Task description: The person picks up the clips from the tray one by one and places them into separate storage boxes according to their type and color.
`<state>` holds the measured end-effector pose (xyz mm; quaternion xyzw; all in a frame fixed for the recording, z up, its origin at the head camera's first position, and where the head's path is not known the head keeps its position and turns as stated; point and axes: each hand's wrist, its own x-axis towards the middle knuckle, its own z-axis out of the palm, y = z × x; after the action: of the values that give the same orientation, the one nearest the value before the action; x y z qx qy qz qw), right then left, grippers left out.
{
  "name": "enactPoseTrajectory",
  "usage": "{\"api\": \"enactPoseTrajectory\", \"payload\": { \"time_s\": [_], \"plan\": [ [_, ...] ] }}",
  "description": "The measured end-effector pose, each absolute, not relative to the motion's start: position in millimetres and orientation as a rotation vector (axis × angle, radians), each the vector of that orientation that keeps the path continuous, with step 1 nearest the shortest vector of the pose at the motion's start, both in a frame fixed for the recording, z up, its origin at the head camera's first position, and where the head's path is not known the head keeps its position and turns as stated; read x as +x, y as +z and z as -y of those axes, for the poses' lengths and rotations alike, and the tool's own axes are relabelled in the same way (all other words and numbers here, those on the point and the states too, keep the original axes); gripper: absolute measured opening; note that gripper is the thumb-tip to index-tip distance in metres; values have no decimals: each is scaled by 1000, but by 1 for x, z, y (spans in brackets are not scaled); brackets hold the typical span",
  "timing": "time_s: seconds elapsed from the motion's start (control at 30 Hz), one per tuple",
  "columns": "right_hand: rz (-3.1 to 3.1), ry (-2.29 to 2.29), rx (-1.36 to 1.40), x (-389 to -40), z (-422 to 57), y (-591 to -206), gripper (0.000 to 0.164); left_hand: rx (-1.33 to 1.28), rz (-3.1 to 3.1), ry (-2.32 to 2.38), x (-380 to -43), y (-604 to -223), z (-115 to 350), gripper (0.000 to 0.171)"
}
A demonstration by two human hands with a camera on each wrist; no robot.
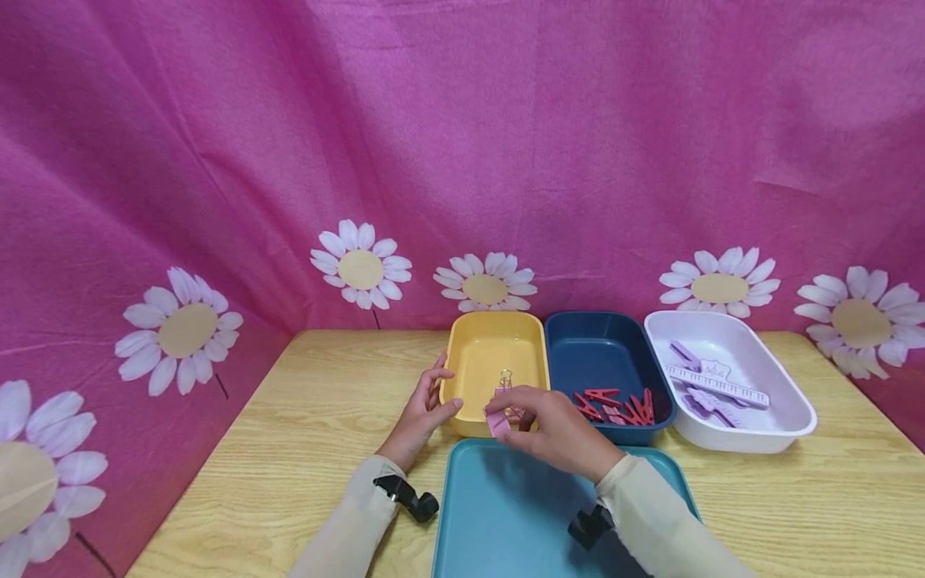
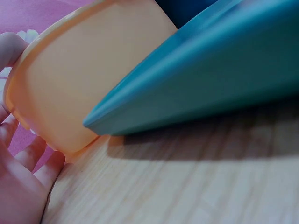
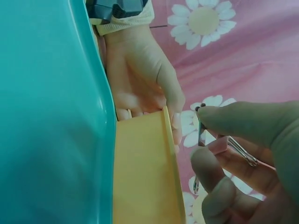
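My right hand (image 1: 560,433) pinches a pink binder clip (image 1: 498,422) between thumb and fingers, over the near end of the yellow bin (image 1: 491,345). Wire handles of the clip show beside the fingers in the right wrist view, where the right hand (image 3: 243,158) partly covers it. Another pink clip with gold wire handles (image 1: 506,377) appears just past the fingertips; whether it touches them I cannot tell. At the bin's near left side my left hand (image 1: 422,409) holds the wall, its thumb at the rim and its other fingers along the outside.
Right of the yellow bin stands a dark blue bin (image 1: 600,341) with several red clothespins (image 1: 636,409). Beyond it, a white bin (image 1: 784,401) contains lilac clips (image 1: 711,401). A teal tray (image 1: 506,514) lies in front on the wooden table (image 1: 311,417). Behind hangs a pink flowered cloth (image 1: 462,144).
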<state>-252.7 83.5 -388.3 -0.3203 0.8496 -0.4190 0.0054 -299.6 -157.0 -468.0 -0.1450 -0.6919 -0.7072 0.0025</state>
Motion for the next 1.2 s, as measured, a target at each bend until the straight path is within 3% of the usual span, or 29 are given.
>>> {"api": "enactPoseTrajectory", "payload": {
  "time_s": [1.2],
  "plan": [
    [-2782,-1323,-847,-272,-100,-398,39,-463,2130,-2239,-299,-466,156,45]
  ]
}}
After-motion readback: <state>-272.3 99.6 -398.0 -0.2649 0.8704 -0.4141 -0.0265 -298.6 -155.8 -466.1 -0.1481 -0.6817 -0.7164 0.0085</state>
